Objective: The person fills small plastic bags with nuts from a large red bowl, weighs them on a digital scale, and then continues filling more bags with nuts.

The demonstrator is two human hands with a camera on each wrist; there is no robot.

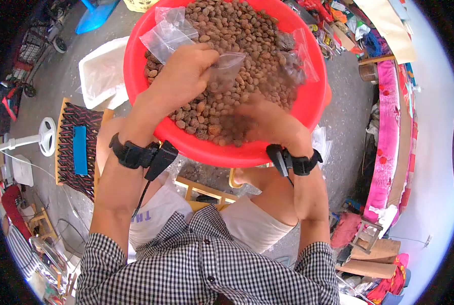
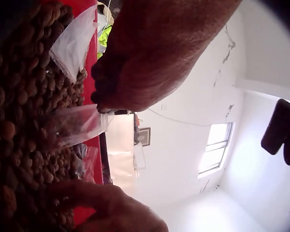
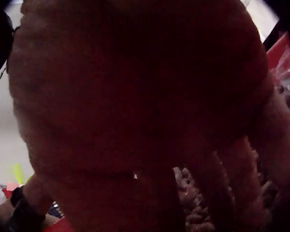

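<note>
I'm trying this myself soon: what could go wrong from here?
The thin clear bag, pinched near its edge by the left hand, might slip or fold shut. The right hand is among brown nut-like pieces near the rim of the red basin, so some could spill. Other clear bags on the pieces might get buried.

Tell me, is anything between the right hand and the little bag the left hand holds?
Nothing visible is. The small clear plastic bag hangs from the left hand; the right hand, blurred, is down at the brown nuts nearby, with no object between. Other clear plastic bags lie off to the sides.
</note>
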